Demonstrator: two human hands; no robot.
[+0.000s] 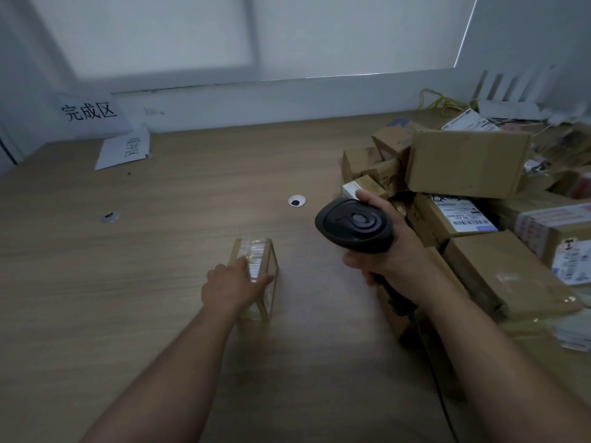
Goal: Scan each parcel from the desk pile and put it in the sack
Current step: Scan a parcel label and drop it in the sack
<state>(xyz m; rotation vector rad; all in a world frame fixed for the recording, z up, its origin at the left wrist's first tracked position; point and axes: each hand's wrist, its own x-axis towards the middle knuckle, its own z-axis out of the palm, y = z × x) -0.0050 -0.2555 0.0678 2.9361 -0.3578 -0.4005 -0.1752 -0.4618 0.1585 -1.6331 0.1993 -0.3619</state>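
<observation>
Parcel (259, 255) sits label-up at frame centre, pinched by the left hand (228, 286) (steadied for reading, I judge), right hand (396, 251) gripping the scanner (355, 225).

Your scanner (355, 227) is matte black. The small parcel (256, 273) is tan cardboard, and its white label is striped with dark barcode lines under glossy clear tape. Your surface (160, 251) is pale wood with long streaky grain. The pile (467, 161) is brown cardboard too, and one shipping label (467, 215) there is white with black bars. The paper sign (91, 111) is white with black characters, and the cable (438, 100) is yellow.
</observation>
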